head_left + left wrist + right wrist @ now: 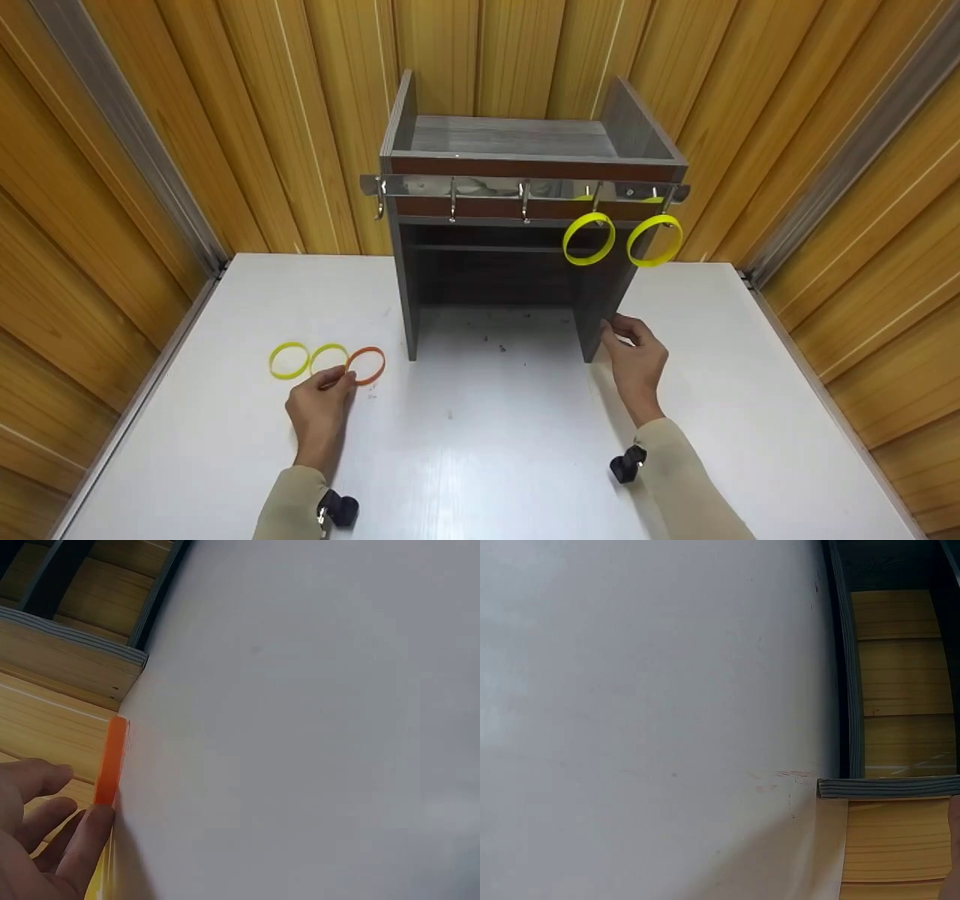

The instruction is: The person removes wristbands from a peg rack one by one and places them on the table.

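Observation:
At an orange ring (367,366) lying on the white table is my left hand (320,405), its thumb tip right at the ring's edge. In the left wrist view the index finger stands a little apart from that orange ring (111,763). A yellow-green ring (330,347) lies partly hidden behind the fingers, with another yellow ring (288,361) left of it. My right hand (637,364) has its fingertips against the outer side of a grey wooden stand (600,300), low down; only a sliver of this hand (952,851) enters the right wrist view.
Across the front of the stand runs a metal hook rail (487,187). One yellow ring (568,244) hangs from its fourth hook, another yellow ring (631,244) from the rightmost. Wood-patterned walls (150,112) enclose the table (465,465) at the back and sides.

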`<act>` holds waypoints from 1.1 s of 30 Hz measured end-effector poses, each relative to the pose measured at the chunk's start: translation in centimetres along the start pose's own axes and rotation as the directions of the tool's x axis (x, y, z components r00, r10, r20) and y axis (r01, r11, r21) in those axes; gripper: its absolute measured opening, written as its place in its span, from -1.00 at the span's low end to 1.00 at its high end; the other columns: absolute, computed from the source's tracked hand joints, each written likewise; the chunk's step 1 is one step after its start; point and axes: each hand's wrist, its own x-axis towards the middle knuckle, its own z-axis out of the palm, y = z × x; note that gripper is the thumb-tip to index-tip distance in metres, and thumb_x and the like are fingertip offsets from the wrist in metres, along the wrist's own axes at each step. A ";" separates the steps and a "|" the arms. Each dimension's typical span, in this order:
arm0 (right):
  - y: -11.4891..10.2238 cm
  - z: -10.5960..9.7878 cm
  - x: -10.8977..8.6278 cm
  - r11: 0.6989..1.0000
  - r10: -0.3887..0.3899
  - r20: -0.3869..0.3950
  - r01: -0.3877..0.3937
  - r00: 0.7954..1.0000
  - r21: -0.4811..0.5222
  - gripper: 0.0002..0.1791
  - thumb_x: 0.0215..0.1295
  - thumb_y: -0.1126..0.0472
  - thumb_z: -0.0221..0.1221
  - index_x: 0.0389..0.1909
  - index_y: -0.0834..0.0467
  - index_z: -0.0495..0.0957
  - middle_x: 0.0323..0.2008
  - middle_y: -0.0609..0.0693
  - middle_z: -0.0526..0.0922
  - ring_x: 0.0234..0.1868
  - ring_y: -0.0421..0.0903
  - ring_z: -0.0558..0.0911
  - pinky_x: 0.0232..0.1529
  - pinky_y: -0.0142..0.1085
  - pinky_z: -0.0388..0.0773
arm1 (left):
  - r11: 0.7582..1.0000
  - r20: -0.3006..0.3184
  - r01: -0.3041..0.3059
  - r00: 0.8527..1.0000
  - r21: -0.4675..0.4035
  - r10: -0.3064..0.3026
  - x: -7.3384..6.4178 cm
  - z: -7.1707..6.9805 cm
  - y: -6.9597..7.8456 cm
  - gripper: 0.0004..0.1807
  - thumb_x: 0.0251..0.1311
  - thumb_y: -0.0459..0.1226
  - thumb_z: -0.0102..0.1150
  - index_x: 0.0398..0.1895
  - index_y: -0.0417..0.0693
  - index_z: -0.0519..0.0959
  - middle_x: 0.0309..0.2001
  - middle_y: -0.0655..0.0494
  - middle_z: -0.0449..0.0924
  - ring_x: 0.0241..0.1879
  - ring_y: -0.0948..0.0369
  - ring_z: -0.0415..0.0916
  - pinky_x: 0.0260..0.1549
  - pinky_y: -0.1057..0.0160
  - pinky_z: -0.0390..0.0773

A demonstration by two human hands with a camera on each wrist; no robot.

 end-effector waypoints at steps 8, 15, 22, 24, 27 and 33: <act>0.1 0.0 0.3 1.000 -0.014 -0.014 0.014 1.000 0.010 -0.87 0.33 0.40 0.40 -0.14 0.33 0.75 -0.17 0.14 0.77 -0.17 -0.19 0.75 -0.20 -0.49 0.72 | 1.000 -0.011 -0.008 1.000 0.021 0.008 0.1 -0.8 0.7 -0.74 0.33 -0.27 0.45 -0.02 -0.24 0.80 -0.11 -0.13 0.81 -0.16 0.11 0.75 -0.38 0.60 0.56; 0.3 0.1 0.1 1.000 -0.008 -0.013 0.008 1.000 -0.016 -0.87 0.34 0.37 0.40 -0.13 0.31 0.76 -0.16 0.13 0.78 -0.18 -0.22 0.75 -0.23 -0.52 0.71 | 0.999 -0.032 -0.030 0.999 -0.044 0.028 0.5 -1.3 2.0 -0.74 0.32 -0.27 0.48 -0.01 -0.25 0.80 -0.10 -0.10 0.81 -0.25 0.33 0.70 -0.41 0.57 0.57; 0.4 0.0 0.1 0.999 -0.004 -0.008 0.004 1.000 -0.048 -0.85 0.35 0.35 0.40 -0.10 0.29 0.76 -0.14 0.14 0.78 -0.16 -0.22 0.74 -0.23 -0.53 0.69 | 0.991 -0.039 -0.089 0.996 -0.100 0.085 0.8 -1.1 3.9 -0.74 0.30 -0.28 0.50 -0.03 -0.23 0.80 -0.11 -0.07 0.82 -0.32 0.50 0.64 -0.34 0.57 0.61; 0.3 0.0 0.0 0.998 -0.001 -0.003 0.001 1.000 -0.058 -0.85 0.36 0.34 0.40 -0.09 0.28 0.76 -0.14 0.13 0.78 -0.15 -0.23 0.73 -0.22 -0.54 0.68 | 0.987 -0.039 -0.105 0.994 -0.118 0.102 0.8 -0.8 4.6 -0.74 0.29 -0.29 0.51 -0.03 -0.24 0.80 -0.12 -0.08 0.82 -0.30 0.49 0.66 -0.31 0.57 0.62; -0.5 0.1 -0.2 0.998 0.004 -0.004 -0.004 1.000 -0.056 -0.84 0.37 0.37 0.39 -0.08 0.31 0.75 -0.13 0.17 0.77 -0.15 -0.26 0.71 -0.20 -0.55 0.67 | 0.981 -0.031 -0.129 0.992 -0.145 0.126 0.7 -0.5 5.6 -0.75 0.29 -0.29 0.51 -0.03 -0.23 0.80 -0.11 -0.09 0.81 -0.27 0.45 0.69 -0.25 0.56 0.65; -3.8 0.1 -1.2 0.999 -0.029 0.000 0.029 1.000 -0.026 -0.84 0.34 0.50 0.33 -0.10 0.47 0.69 -0.13 0.31 0.74 -0.17 -0.26 0.71 -0.18 -0.56 0.68 | 0.962 0.004 -0.169 0.985 -0.216 0.174 0.3 0.1 7.5 -0.73 0.31 -0.28 0.51 0.01 -0.21 0.79 -0.08 -0.09 0.80 -0.17 0.29 0.74 -0.17 0.49 0.69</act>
